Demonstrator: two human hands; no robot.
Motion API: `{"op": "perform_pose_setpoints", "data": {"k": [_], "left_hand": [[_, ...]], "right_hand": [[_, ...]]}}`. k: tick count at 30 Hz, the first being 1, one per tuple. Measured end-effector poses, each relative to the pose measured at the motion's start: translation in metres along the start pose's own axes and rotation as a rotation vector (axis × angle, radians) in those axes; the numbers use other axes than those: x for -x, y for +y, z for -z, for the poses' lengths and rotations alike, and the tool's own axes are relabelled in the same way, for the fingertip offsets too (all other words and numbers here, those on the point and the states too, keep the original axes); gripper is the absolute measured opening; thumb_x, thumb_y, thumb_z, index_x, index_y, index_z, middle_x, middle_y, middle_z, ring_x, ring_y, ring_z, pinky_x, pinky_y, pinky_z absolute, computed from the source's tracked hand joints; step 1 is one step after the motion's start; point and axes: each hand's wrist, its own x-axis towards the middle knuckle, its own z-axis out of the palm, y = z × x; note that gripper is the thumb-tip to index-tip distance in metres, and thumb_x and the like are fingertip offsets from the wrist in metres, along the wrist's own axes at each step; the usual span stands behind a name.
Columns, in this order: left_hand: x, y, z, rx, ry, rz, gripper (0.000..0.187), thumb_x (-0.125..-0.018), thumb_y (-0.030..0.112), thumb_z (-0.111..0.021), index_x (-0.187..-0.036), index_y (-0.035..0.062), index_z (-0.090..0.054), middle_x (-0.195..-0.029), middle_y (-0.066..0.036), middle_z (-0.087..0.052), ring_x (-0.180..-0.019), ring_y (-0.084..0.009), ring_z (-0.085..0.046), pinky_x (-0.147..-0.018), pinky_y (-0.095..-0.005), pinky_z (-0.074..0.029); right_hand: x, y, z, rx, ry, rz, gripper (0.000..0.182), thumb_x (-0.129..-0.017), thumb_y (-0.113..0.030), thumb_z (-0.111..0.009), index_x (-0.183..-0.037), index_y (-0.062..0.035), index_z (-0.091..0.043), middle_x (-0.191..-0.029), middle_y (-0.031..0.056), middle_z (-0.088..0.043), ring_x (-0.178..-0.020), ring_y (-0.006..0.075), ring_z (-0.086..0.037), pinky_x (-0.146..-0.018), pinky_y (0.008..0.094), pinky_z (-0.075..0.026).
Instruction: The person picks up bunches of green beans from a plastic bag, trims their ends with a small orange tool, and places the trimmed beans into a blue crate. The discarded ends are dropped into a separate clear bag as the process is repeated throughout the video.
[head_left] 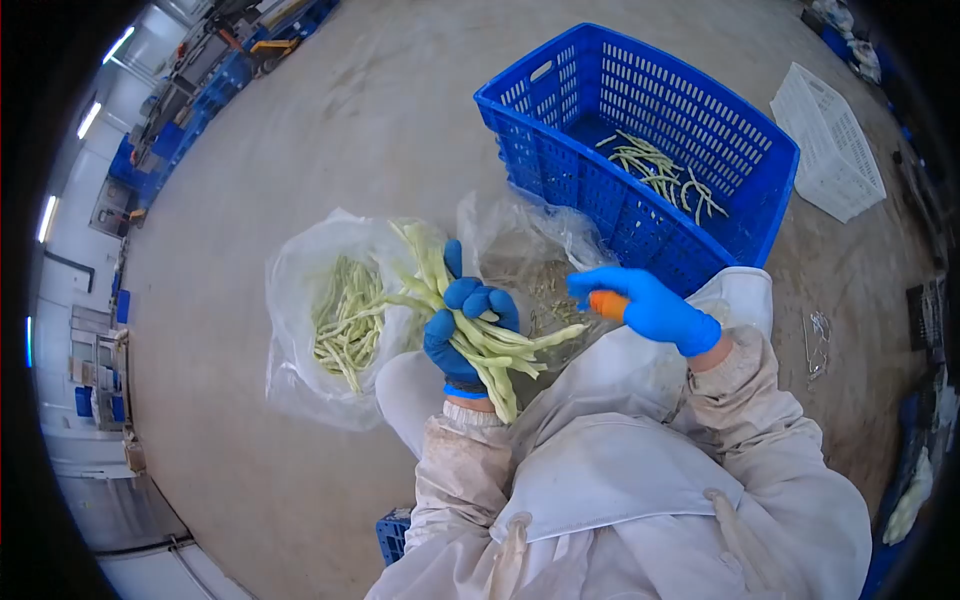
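Note:
A bunch of pale green beans (510, 350) is gripped in my left hand (470, 315), which wears a dark blue glove; the pods stick out above and below the fist. To its right, my right hand (655, 308) in a bright blue glove is held apart from the bunch, fingers pressed together. An orange piece (608, 304) shows at its thumb side; whether it is a cover or a held object is unclear. More beans (350, 325) lie in a clear plastic bag (290, 315) at the left.
A large blue crate (610, 180) holding several beans (660, 170) stands ahead on the right, beside a white basket (830, 140). Another clear bag (525, 235) with small scraps lies between my knees and the crate. A blue crate edge (393, 535) shows at bottom left.

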Motion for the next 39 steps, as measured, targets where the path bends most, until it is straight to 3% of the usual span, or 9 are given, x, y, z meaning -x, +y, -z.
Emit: {"op": "perform_pose_setpoints", "data": {"k": [5, 16, 19, 21, 25, 29, 32, 36, 39], "left_hand": [[-0.003, 0.006, 0.004, 0.008, -0.021, -0.06, 0.069, -0.077, 0.006, -0.056, -0.141, 0.0088, -0.029, -0.09, 0.001, -0.049, -0.08, -0.0137, -0.052, -0.094, -0.038, -0.044], [-0.006, 0.014, 0.005, -0.175, 0.173, -0.116, 0.063, -0.081, 0.01, -0.056, -0.139, 0.0059, -0.031, -0.097, 0.002, -0.053, -0.086, -0.0121, -0.051, -0.09, -0.0327, -0.045], [-0.009, 0.013, 0.016, -0.209, 0.241, -0.138, 0.059, -0.084, 0.014, -0.055, -0.137, 0.0006, -0.031, -0.099, 0.001, -0.052, -0.088, -0.0146, -0.05, -0.084, -0.0319, -0.044], [-0.009, 0.005, 0.019, -0.279, 0.306, -0.119, 0.059, -0.085, 0.016, -0.055, -0.136, -0.0032, -0.03, -0.1, 0.0, -0.052, -0.089, -0.0161, -0.05, -0.084, -0.0317, -0.043], [-0.013, -0.016, 0.009, -0.197, 0.364, -0.012, 0.05, -0.089, 0.021, -0.051, -0.13, -0.0027, -0.037, -0.096, -0.005, -0.053, -0.087, -0.0196, -0.052, -0.082, -0.0344, -0.045], [-0.009, -0.019, 0.021, -0.28, 0.361, 0.033, 0.044, -0.089, 0.023, -0.051, -0.124, -0.0018, -0.043, -0.097, -0.007, -0.055, -0.091, -0.0211, -0.053, -0.084, -0.0362, -0.045], [-0.014, -0.013, 0.027, -0.473, 0.467, -0.183, 0.027, -0.089, 0.022, -0.05, -0.109, 0.003, -0.054, -0.098, -0.01, -0.06, -0.097, -0.0233, -0.056, -0.089, -0.0396, -0.045], [-0.025, -0.009, 0.034, -0.487, 0.509, -0.301, 0.022, -0.086, 0.014, -0.057, -0.105, 0.0037, -0.052, -0.094, -0.009, -0.06, -0.093, -0.0226, -0.057, -0.087, -0.0355, -0.046], [-0.022, -0.033, 0.037, -1.101, 0.427, -0.493, 0.03, -0.084, 0.005, -0.058, -0.113, 0.0026, -0.051, -0.097, -0.009, -0.06, -0.094, -0.0205, -0.058, -0.082, -0.0336, -0.049]], "right_hand": [[0.017, -0.023, -0.009, 0.09, -0.263, 0.003, 0.032, -0.089, -0.008, -0.051, -0.12, -0.0036, -0.054, -0.104, 0.0132, -0.063, -0.094, 0.0239, -0.06, -0.083, 0.033, -0.046], [0.015, -0.015, -0.029, 0.493, 0.003, 0.228, 0.016, -0.089, -0.012, -0.053, -0.103, -0.0044, -0.058, -0.085, 0.0129, -0.062, -0.075, 0.026, -0.06, -0.067, 0.0341, -0.047], [0.018, -0.027, -0.029, 0.155, -0.016, 0.154, 0.017, -0.09, -0.012, -0.052, -0.104, -0.0035, -0.057, -0.081, 0.0087, -0.061, -0.071, 0.0201, -0.058, -0.066, 0.0308, -0.046], [0.022, -0.032, -0.032, -0.443, 0.003, 0.086, 0.017, -0.091, -0.01, -0.051, -0.104, -0.0017, -0.058, -0.08, 0.0044, -0.059, -0.071, 0.0154, -0.055, -0.066, 0.028, -0.046], [0.009, -0.018, -0.024, -0.498, 0.063, 0.202, 0.018, -0.09, -0.006, -0.051, -0.105, -0.0006, -0.058, -0.081, 0.0035, -0.059, -0.073, 0.0134, -0.055, -0.067, 0.0272, -0.046], [-0.012, 0.008, -0.009, -0.099, 0.107, 0.148, 0.017, -0.09, -0.009, -0.049, -0.102, -0.0009, -0.059, -0.079, 0.0058, -0.059, -0.072, 0.0125, -0.055, -0.065, 0.0266, -0.046], [-0.013, 0.016, -0.011, -0.732, 0.386, -0.044, 0.018, -0.087, -0.012, -0.051, -0.096, 0.0011, -0.06, -0.078, 0.0049, -0.059, -0.066, 0.0136, -0.055, -0.06, 0.0285, -0.046], [-0.009, 0.063, -0.032, -1.119, 0.283, -0.51, 0.019, -0.083, -0.015, -0.055, -0.094, -0.0009, -0.061, -0.075, 0.0056, -0.06, -0.063, 0.0164, -0.056, -0.056, 0.0296, -0.046], [-0.012, 0.076, -0.059, -0.489, 0.187, -0.54, 0.018, -0.083, -0.017, -0.054, -0.089, -0.0028, -0.063, -0.072, 0.0069, -0.061, -0.063, 0.0192, -0.058, -0.055, 0.0322, -0.046]]}}
